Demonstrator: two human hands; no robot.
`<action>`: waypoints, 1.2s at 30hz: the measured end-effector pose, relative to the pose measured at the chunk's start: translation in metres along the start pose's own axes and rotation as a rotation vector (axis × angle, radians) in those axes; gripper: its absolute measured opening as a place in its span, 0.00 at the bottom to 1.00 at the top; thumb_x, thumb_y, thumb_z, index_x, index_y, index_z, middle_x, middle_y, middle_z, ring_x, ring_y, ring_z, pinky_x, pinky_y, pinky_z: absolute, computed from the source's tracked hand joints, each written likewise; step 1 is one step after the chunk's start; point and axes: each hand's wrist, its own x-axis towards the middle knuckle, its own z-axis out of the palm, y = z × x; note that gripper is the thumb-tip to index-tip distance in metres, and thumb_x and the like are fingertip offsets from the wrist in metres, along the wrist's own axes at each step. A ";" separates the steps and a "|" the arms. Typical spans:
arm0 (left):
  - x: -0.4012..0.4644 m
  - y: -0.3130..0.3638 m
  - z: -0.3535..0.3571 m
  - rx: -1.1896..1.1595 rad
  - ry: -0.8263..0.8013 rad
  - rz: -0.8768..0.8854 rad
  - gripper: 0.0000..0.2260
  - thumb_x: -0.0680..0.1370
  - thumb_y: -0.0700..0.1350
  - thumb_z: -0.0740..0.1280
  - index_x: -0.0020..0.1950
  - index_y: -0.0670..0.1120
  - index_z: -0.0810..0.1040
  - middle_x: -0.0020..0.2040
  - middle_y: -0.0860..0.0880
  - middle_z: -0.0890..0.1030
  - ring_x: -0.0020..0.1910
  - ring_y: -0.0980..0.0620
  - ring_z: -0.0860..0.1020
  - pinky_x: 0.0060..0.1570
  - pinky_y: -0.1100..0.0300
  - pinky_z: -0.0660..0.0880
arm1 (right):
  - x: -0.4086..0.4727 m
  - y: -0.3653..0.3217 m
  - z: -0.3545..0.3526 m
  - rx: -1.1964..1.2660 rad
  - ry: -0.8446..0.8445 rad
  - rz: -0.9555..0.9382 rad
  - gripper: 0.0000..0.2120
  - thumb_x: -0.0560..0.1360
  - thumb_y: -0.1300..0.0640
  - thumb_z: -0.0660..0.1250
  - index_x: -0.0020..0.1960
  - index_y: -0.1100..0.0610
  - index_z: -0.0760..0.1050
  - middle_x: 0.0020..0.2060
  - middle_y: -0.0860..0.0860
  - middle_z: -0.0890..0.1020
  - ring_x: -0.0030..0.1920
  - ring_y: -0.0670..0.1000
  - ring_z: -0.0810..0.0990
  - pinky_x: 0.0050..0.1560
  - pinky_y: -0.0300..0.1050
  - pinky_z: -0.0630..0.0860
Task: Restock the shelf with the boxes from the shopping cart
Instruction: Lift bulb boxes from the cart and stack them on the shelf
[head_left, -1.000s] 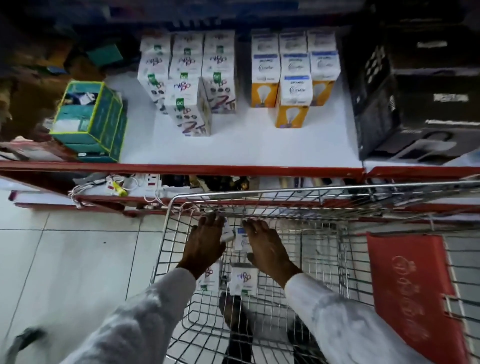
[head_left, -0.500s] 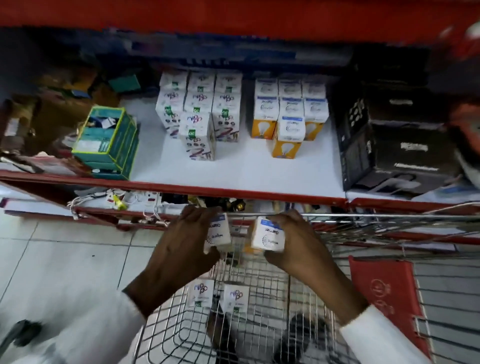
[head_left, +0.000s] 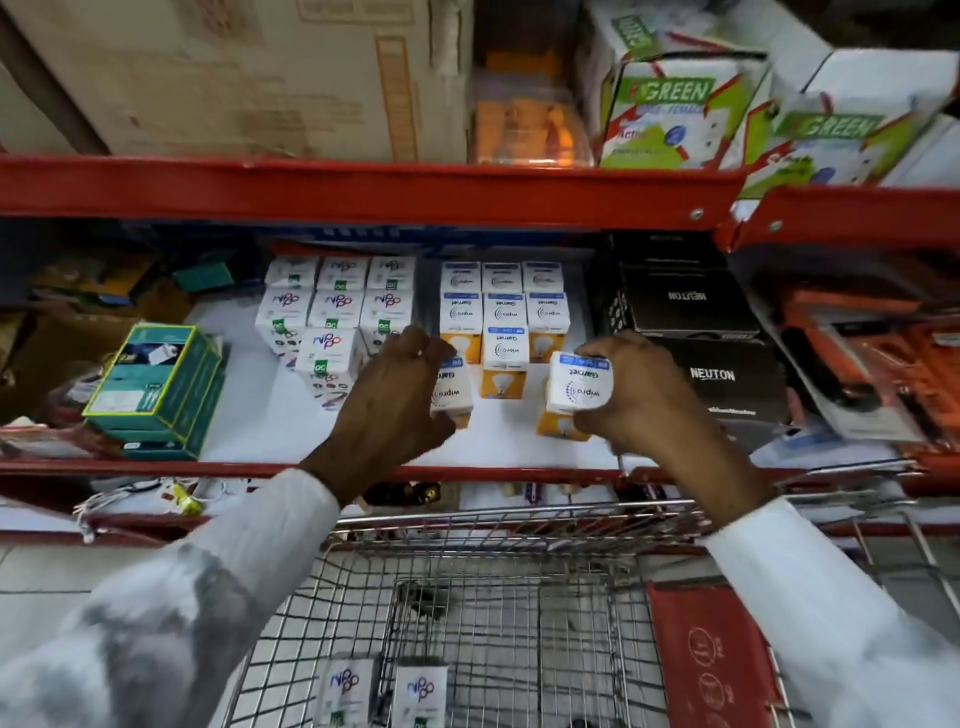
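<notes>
My left hand (head_left: 389, 400) grips a white and orange bulb box (head_left: 451, 392) over the white shelf (head_left: 249, 431), just in front of the rows of matching bulb boxes (head_left: 504, 332). My right hand (head_left: 644, 400) holds a second bulb box (head_left: 577, 387) a little to the right, at the front of those rows. Both boxes are upright, low over the shelf surface. White boxes with a purple logo (head_left: 332, 312) stand in rows to the left. Two more of those purple-logo boxes (head_left: 384, 693) lie in the wire shopping cart (head_left: 519, 623) below.
Green boxes (head_left: 156, 384) are stacked at the shelf's left. Black boxes (head_left: 711, 358) stand right of the bulb rows. A red shelf beam (head_left: 363, 192) hangs overhead with cartons above it. A red flap (head_left: 711, 660) sits in the cart's right side.
Both hands rose out of the cart, each with a bulb box, and moved forward onto the shelf in front of the bulb rows. The view tilted up.
</notes>
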 end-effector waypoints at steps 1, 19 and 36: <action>0.012 -0.003 0.007 0.025 0.001 0.005 0.35 0.63 0.48 0.77 0.68 0.45 0.72 0.61 0.43 0.75 0.60 0.41 0.74 0.56 0.46 0.77 | 0.013 0.004 0.006 -0.019 -0.007 -0.001 0.31 0.59 0.60 0.80 0.62 0.56 0.78 0.55 0.54 0.77 0.53 0.55 0.79 0.48 0.39 0.71; 0.065 -0.005 0.041 -0.064 -0.029 -0.094 0.31 0.69 0.39 0.75 0.69 0.45 0.69 0.65 0.40 0.75 0.63 0.39 0.75 0.55 0.48 0.78 | 0.097 0.031 0.061 -0.139 -0.023 -0.137 0.32 0.64 0.59 0.78 0.67 0.56 0.76 0.60 0.59 0.76 0.58 0.58 0.78 0.61 0.50 0.76; -0.034 -0.042 0.043 -0.232 0.051 0.040 0.25 0.72 0.36 0.71 0.69 0.42 0.73 0.70 0.40 0.73 0.70 0.41 0.68 0.69 0.55 0.64 | 0.015 0.009 0.084 -0.241 0.111 -0.176 0.32 0.71 0.54 0.72 0.73 0.55 0.67 0.72 0.55 0.66 0.70 0.60 0.68 0.67 0.53 0.69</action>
